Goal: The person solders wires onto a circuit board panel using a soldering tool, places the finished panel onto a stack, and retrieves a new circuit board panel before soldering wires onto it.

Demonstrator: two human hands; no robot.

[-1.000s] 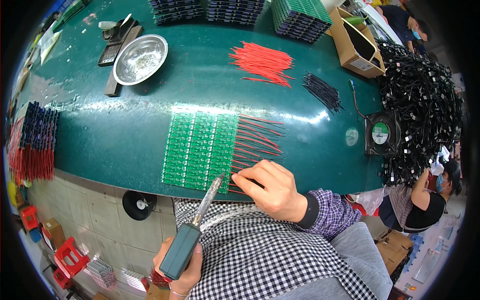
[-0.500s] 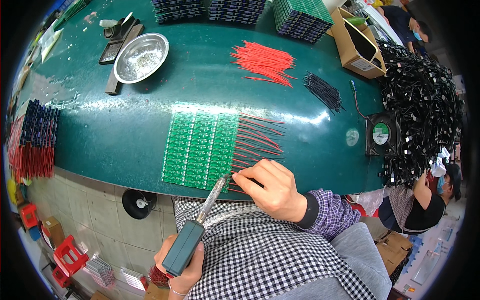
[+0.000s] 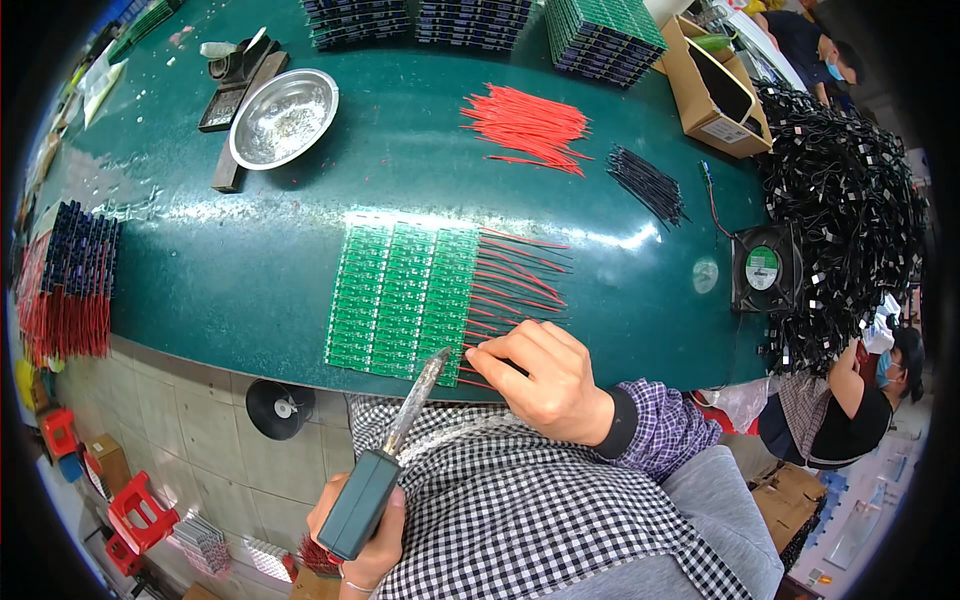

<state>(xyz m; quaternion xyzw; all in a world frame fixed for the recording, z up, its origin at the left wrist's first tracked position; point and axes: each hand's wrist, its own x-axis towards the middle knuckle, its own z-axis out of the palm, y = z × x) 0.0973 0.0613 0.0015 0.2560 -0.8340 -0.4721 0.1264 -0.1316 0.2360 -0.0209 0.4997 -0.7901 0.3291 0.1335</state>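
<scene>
My left hand (image 3: 375, 545) is wrapped around the dark green handle of a soldering iron (image 3: 364, 500). Its long metal tip points up and right, over the right edge of a panel of green circuit boards (image 3: 400, 290) near the table's front edge. Red and black wires (image 3: 520, 275) stick out in a row from that edge. Beside the lower part of the row, my right hand (image 3: 545, 385) has thumb and forefinger pinched on a thin wire (image 3: 470, 347), mostly hidden by the fingers. The wire's end lies close to the panel edge, right of the iron's tip.
Beyond the panel lie a pile of red wires (image 3: 528, 128) and a bunch of black wires (image 3: 647, 184). A metal bowl (image 3: 284, 118) stands far left, a small fan (image 3: 765, 268) right, beside heaped black cables (image 3: 840, 210). Stacked boards (image 3: 80, 280) sit at the left edge.
The soldering iron has drawn back slightly down and to the left, its tip now a little farther from the pinched wire. My right hand has stayed nearly still.
</scene>
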